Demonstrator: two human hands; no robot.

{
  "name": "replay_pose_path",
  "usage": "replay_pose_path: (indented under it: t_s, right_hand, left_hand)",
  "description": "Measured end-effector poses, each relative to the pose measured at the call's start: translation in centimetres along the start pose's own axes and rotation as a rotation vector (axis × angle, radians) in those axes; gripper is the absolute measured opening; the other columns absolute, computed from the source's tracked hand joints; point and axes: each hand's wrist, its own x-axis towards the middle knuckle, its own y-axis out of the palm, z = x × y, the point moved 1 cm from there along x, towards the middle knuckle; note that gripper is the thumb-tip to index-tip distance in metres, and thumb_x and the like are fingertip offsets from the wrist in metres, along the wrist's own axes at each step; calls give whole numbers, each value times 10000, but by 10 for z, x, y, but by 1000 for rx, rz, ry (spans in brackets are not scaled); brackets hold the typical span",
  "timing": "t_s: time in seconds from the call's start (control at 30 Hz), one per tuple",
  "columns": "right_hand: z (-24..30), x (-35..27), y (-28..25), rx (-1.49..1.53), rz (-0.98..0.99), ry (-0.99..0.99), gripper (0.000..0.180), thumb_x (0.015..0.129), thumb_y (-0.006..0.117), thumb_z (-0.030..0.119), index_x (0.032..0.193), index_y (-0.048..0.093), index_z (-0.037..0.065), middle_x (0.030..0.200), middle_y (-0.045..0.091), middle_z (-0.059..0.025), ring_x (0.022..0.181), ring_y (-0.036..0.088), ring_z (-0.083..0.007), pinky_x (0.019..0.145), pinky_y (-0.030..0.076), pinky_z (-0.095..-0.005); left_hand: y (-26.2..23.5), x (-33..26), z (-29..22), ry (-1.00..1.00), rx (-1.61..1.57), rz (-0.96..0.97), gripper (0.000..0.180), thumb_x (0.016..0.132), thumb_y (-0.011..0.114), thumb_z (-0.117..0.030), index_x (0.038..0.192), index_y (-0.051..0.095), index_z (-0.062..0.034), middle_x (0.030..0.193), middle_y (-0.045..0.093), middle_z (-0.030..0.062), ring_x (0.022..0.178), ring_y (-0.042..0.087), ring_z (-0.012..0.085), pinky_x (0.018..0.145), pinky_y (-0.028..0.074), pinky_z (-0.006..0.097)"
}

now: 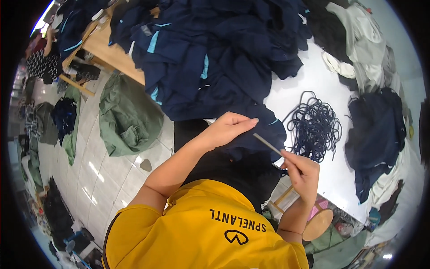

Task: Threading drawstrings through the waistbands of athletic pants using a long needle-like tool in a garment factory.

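My right hand (301, 172) grips a thin grey metal rod (268, 144), whose free end points up and left toward my other hand. My left hand (230, 127) is closed, thumb and forefinger pressed together at a navy garment (262, 130) with a light-blue stripe. This garment lies at the near edge of a big heap of navy clothes (219, 67) and reaches over my lap. Just beyond my right hand rests a tangle of navy cord (315, 127); some strands run down close to that hand. What lies under my left fingers is partly hidden.
Right of the cord sits another navy garment pile (376, 134) on the white table (333, 179), with grey and white cloth (363, 36) behind. A green fabric sack (127, 116) stands on the tiled floor at left. A round wooden stool (318, 224) is at lower right.
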Motion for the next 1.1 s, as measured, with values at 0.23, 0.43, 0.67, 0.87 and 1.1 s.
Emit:
replay_pose_path:
  t_s: [0.23, 0.43, 0.67, 0.87, 1.1]
  right_hand:
    - [11, -6, -7, -137, -62, -61, 243, 734, 652, -59, 940, 716, 51, 606, 608, -77, 498, 561, -179, 483, 414, -265]
    - [19, -4, -4, -165, -60, -176, 249, 714, 666, -56, 925, 717, 66, 547, 536, -59, 455, 496, -184, 449, 379, -282]
    - [35, 1, -11, -348, 56, -192, 263, 683, 683, -24, 919, 720, 86, 517, 488, -58, 444, 485, -221, 426, 368, -308]
    - [13, -2, -14, -26, 194, 47, 179, 762, 608, -53, 904, 704, -1, 598, 593, -69, 490, 520, -119, 470, 370, -228]
    - [-9, -12, 2, 386, 158, 339, 135, 819, 587, -59, 938, 647, -35, 629, 582, 2, 516, 500, -46, 483, 383, -176]
  left_hand:
    - [3, 0, 3, 22, 122, 38, 358, 963, 532, -274, 795, 641, 23, 681, 524, -86, 638, 420, 2, 598, 359, 172]
    - [7, -3, 6, 134, 181, -122, 487, 930, 545, -425, 754, 650, 17, 570, 519, 16, 555, 444, 105, 542, 358, 245]
    - [21, -11, -20, 218, 635, -50, 438, 835, 646, -396, 600, 632, -27, 496, 522, 126, 464, 542, 258, 491, 406, 369]
    - [31, -17, -17, 341, 656, -33, 393, 810, 643, -400, 610, 645, -62, 545, 568, 130, 553, 567, 351, 519, 422, 408]
    - [67, -17, -9, 634, 866, -143, 353, 823, 621, -315, 570, 599, -71, 548, 576, 102, 537, 589, 297, 479, 436, 365]
